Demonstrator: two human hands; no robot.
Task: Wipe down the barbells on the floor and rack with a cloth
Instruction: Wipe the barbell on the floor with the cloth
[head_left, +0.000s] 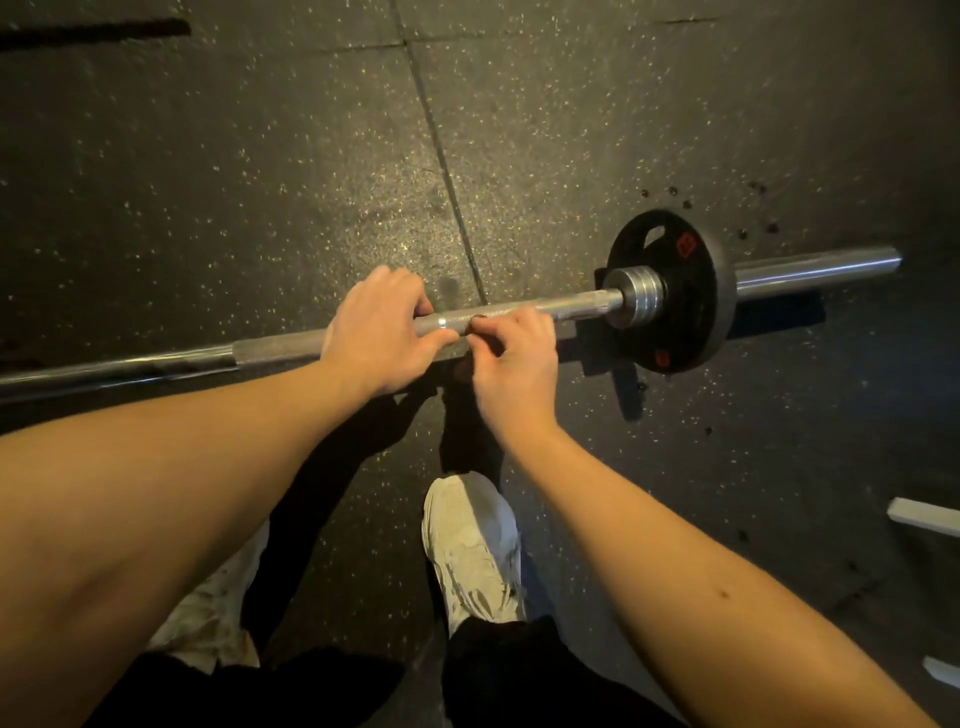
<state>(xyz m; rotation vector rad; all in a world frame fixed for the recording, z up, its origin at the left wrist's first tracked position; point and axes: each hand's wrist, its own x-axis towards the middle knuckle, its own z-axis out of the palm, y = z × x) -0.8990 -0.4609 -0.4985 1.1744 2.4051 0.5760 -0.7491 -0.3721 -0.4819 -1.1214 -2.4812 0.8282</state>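
Just inboard of the weight plate (691, 312), on the side away from the bare sleeve end, both hands sit on the shaft of the barbell (280, 349), which lies on the speckled rubber floor (260, 182). The bar's long axis runs crosswise to the person, from far beyond the hands on the side opposite the plate, through the plate, and out past it as a smooth steel stub. The right hand (514, 364) is the one nearer the plate, a short stretch of knurled shaft away from the collar (636, 296). The left hand (376, 332) lies just beside it, farther from the plate. The left hand grips the shaft, fingers curled over the top and thumb on the near side. The right hand is also curled onto the bar, with thumb and forefinger pinched at a small dark spot on the metal. Whether that is a fold of cloth I cannot tell, and no cloth shows plainly anywhere. A pale shoe (470, 540) stands on the near side of the bar, well short of the plate. Since the shaft stretches longest away from the plate, a wiping stroke would likely have to travel along that axis, led by the left hand, with only a brief run left toward the collar for the right.
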